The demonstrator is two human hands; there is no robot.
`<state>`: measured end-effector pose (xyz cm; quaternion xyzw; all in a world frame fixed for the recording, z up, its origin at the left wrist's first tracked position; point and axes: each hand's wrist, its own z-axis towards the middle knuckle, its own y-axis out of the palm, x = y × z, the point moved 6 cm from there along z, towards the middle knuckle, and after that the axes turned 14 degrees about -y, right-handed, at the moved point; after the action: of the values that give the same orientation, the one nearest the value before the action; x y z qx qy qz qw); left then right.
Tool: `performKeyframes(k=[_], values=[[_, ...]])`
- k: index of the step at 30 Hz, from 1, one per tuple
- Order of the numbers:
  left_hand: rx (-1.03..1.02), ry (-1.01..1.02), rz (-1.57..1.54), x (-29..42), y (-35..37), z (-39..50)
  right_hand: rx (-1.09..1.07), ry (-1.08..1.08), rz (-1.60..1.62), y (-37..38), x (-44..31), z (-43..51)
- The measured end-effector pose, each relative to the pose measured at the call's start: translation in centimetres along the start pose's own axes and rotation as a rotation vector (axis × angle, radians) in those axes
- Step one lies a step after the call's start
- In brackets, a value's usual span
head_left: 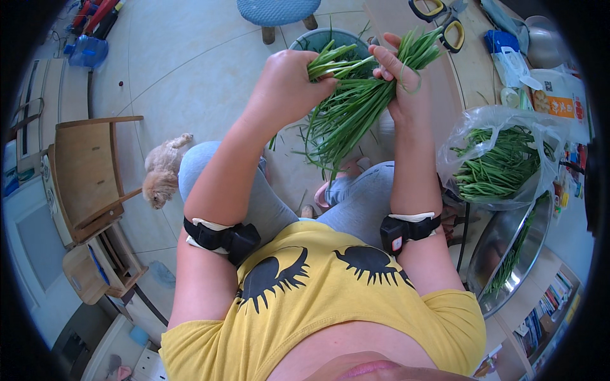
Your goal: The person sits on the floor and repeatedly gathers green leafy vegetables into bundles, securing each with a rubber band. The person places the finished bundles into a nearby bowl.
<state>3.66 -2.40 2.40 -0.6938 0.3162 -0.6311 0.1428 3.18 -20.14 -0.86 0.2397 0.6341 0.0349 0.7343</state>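
A large bunch of long green leafy stalks, like garlic chives (352, 114), lies across my right hand (398, 78), whose thumb and fingers close round its upper part. The leaves hang down to the left. My left hand (300, 88) pinches a smaller bundle of stalks (333, 59), pale ends towards my right hand. Below both hands is a round tub (310, 40) with loose green leaves in it. At the right, more chives (500, 162) fill a clear plastic bag (452, 147). A steel basin (519, 281) beneath the bag also holds some.
Scissors (450, 24) lie on the wooden table (476, 71) at the upper right, near packets. A blue stool (279, 10) stands beyond the tub. A small curly-haired dog (161, 174) is on the tiled floor beside my left knee. Wooden chairs (90, 176) stand at the left.
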Motion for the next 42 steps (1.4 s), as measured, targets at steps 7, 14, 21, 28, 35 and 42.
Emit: performKeyframes(k=[7,14,21,28,35,42], values=[[0.023,-0.083,0.005,-0.6,-0.7,0.1,0.142,-0.086,0.022,-2.4,-1.0,1.1],[-0.190,-0.197,-0.164,-1.0,0.7,0.6,-0.128,0.016,-0.088,0.8,0.1,-0.2],[-0.248,-0.148,-0.482,-0.6,1.3,1.4,-0.211,0.019,-0.245,1.4,0.0,-0.5],[-0.309,-0.288,-0.580,-0.9,2.1,1.7,-0.113,0.055,-0.145,1.1,0.5,-0.6],[-0.260,-0.195,-0.741,-1.0,0.2,2.4,-0.486,0.314,-0.081,3.3,2.1,-3.0],[-0.051,-0.230,-0.994,-2.3,-4.0,3.1,-0.549,0.446,-0.056,3.6,2.8,-3.9]])
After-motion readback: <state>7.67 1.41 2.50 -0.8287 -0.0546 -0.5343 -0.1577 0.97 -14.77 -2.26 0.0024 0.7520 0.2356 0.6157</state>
